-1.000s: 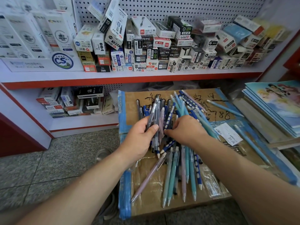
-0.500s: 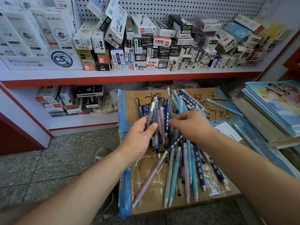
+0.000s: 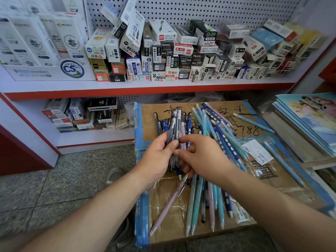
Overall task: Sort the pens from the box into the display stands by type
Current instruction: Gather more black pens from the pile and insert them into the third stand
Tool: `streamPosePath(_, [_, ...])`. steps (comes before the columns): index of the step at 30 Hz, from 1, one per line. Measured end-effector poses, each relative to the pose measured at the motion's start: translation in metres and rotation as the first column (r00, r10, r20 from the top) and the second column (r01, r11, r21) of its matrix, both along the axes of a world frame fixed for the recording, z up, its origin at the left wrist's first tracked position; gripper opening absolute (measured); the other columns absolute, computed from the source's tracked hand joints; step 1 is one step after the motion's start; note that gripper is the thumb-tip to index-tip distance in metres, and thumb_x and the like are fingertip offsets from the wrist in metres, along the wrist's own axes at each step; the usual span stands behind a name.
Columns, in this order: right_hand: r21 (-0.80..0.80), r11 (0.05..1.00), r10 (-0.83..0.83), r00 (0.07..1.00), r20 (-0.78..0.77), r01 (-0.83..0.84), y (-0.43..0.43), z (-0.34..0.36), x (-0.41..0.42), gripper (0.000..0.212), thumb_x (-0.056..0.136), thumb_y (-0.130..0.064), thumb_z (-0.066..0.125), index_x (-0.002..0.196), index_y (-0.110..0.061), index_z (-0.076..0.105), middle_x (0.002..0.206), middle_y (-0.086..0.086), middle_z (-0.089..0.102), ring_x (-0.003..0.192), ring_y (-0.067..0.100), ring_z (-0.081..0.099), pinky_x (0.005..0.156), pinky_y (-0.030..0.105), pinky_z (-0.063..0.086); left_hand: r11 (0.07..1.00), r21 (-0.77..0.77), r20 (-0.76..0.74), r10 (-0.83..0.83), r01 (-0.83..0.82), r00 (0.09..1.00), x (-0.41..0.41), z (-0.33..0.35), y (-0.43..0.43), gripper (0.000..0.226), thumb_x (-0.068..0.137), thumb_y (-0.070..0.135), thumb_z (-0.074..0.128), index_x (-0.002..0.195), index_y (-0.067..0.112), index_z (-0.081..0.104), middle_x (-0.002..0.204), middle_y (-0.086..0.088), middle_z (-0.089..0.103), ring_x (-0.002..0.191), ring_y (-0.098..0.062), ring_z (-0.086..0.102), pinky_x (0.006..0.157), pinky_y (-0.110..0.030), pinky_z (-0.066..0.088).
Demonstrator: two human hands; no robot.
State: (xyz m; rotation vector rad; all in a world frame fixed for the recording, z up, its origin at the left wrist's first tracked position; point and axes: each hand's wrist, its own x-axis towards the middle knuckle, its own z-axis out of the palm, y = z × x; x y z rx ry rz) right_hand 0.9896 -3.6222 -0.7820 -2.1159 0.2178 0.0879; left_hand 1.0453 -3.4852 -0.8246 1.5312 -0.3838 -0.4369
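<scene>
A flattened cardboard box [image 3: 160, 113] with blue tape lies on the floor, and on it a heap of pens [image 3: 212, 135]: teal, dark blue with white dots, pale purple and grey ones. My left hand [image 3: 156, 160] grips a bunch of dark grey pens [image 3: 173, 126], held upright over the heap. My right hand [image 3: 201, 157] is beside it, its fingers curled against the lower part of that same bunch, thumb touching the left thumb. Whether it pinches a pen is hidden. A lone purple pen [image 3: 169, 206] lies slanted at the front.
A white shelf with a red edge [image 3: 145, 90] carries many small pen boxes [image 3: 163, 57] against a pegboard. More boxes [image 3: 81, 113] sit on the lower shelf. A stack of notebooks [image 3: 309, 124] is at the right. Grey stone floor [image 3: 54, 188] spreads left.
My right hand has moved left from the heap and closed in against the bunch in my left hand. The left hand holds its bunch a little higher.
</scene>
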Motion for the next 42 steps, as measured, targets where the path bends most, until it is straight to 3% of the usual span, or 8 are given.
streamPosePath(5, [-0.113, 0.988, 0.099, 0.994, -0.056, -0.105, -0.014, 0.009, 0.011, 0.017, 0.095, -0.027, 0.071, 0.111, -0.023, 0.066, 0.073, 0.005, 0.073, 0.061, 0.022, 0.072, 0.058, 0.038, 0.063, 0.998, -0.052, -0.049, -0.023, 0.021, 0.999, 0.003, -0.001, 0.002, 0.028, 0.106, 0.005, 0.043, 0.128, 0.011, 0.06, 0.112, -0.013, 0.072, 0.097, -0.01, 0.071, 0.078, -0.02, 0.056])
streamPosePath(9, [-0.022, 0.998, 0.057, 0.995, -0.077, -0.059, -0.026, 0.017, 0.027, 0.012, 0.094, -0.016, 0.072, 0.099, -0.006, 0.069, 0.076, 0.011, 0.075, 0.062, 0.026, 0.072, 0.055, 0.034, 0.062, 0.998, -0.046, -0.049, -0.045, 0.043, 0.998, 0.002, -0.002, 0.0, 0.029, 0.107, 0.006, 0.043, 0.129, 0.012, 0.061, 0.115, -0.011, 0.073, 0.106, -0.015, 0.07, 0.087, -0.023, 0.055])
streamPosePath(16, [0.022, 0.999, 0.051, 0.997, -0.06, -0.05, -0.023, 0.002, 0.029, 0.009, 0.096, -0.012, 0.068, 0.092, -0.004, 0.065, 0.072, 0.011, 0.073, 0.056, 0.024, 0.068, 0.05, 0.031, 0.057, 0.999, -0.046, -0.042, -0.027, 0.025, 0.999, 0.005, -0.006, 0.002, 0.025, 0.107, 0.009, 0.041, 0.121, 0.011, 0.062, 0.102, -0.013, 0.072, 0.089, -0.013, 0.069, 0.076, -0.023, 0.056])
streamPosePath(24, [-0.141, 0.983, 0.11, 0.993, -0.037, -0.115, -0.032, 0.006, 0.03, 0.008, 0.096, -0.017, 0.069, 0.088, -0.018, 0.072, 0.073, 0.003, 0.072, 0.063, 0.023, 0.071, 0.056, 0.033, 0.061, 1.0, 0.005, -0.002, -0.017, 0.017, 1.0, 0.003, -0.007, -0.002, 0.029, 0.107, 0.012, 0.045, 0.128, 0.024, 0.061, 0.119, 0.002, 0.072, 0.114, -0.01, 0.066, 0.102, -0.032, 0.05])
streamPosePath(30, [-0.224, 0.951, -0.22, 0.976, -0.003, 0.214, -0.073, 0.002, 0.063, 0.001, 0.095, -0.013, 0.07, 0.095, -0.014, 0.07, 0.08, 0.008, 0.074, 0.063, 0.017, 0.07, 0.057, 0.031, 0.06, 0.998, 0.055, -0.001, -0.01, 0.01, 1.0, 0.003, -0.008, -0.001, 0.027, 0.107, 0.014, 0.047, 0.118, 0.032, 0.062, 0.12, 0.001, 0.071, 0.116, -0.012, 0.064, 0.11, -0.04, 0.045])
streamPosePath(32, [-0.316, 0.932, -0.198, 0.979, -0.044, 0.174, -0.077, -0.002, 0.072, 0.006, 0.093, -0.02, 0.072, 0.097, -0.015, 0.071, 0.079, 0.006, 0.073, 0.064, 0.019, 0.07, 0.063, 0.037, 0.063, 0.998, 0.056, -0.005, -0.012, 0.012, 1.0, 0.003, -0.008, -0.001, 0.026, 0.106, 0.014, 0.047, 0.116, 0.032, 0.062, 0.121, -0.003, 0.07, 0.115, -0.014, 0.064, 0.109, -0.04, 0.046])
streamPosePath(35, [-0.443, 0.895, -0.097, 0.991, -0.091, 0.047, -0.068, -0.002, 0.079, 0.016, 0.094, -0.027, 0.071, 0.107, -0.018, 0.071, 0.089, -0.001, 0.069, 0.065, 0.012, 0.062, 0.058, 0.026, 0.053, 0.999, 0.049, -0.005, -0.014, 0.014, 1.0, 0.003, -0.008, -0.001, 0.026, 0.106, 0.012, 0.047, 0.115, 0.031, 0.063, 0.119, -0.005, 0.071, 0.113, -0.015, 0.065, 0.107, -0.04, 0.047])
streamPosePath(42, [-0.598, 0.791, -0.007, 0.975, -0.221, -0.13, -0.059, -0.001, 0.085, 0.04, 0.094, -0.026, 0.07, 0.131, -0.012, 0.065, 0.124, 0.012, 0.068, 0.105, 0.028, 0.066, 0.093, 0.042, 0.057, 0.998, 0.056, -0.003, -0.013, 0.013, 1.0, 0.003, -0.009, 0.0, 0.027, 0.106, 0.014, 0.047, 0.116, 0.033, 0.063, 0.118, -0.002, 0.071, 0.114, -0.015, 0.065, 0.108, -0.045, 0.046])
